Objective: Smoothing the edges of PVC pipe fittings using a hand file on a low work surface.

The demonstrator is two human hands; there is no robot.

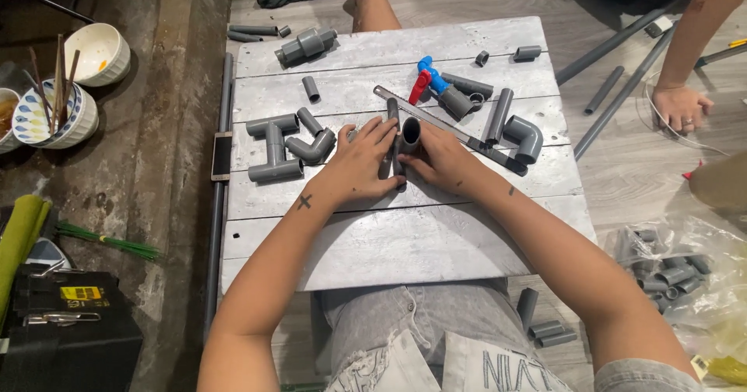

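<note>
My left hand (359,162) and my right hand (442,161) meet at the middle of a whitewashed plank board (389,244). Between them is a grey pipe assembly: my right hand holds a grey fitting (409,135) with its round opening facing up, and my left hand grips the straight grey pipe (394,139) joined to it. A hand saw (443,123) with a dark handle lies just behind my hands. Left of my left hand lies a grey elbow (311,147) and an H-shaped pipe piece (274,147).
A blue valve with red handle (429,80), elbows and short pipe stubs lie on the board. Another person's hand (682,108) rests on the floor at right beside long pipes (622,88). A plastic bag of fittings (669,271) lies right; bowls with chopsticks (58,104) left.
</note>
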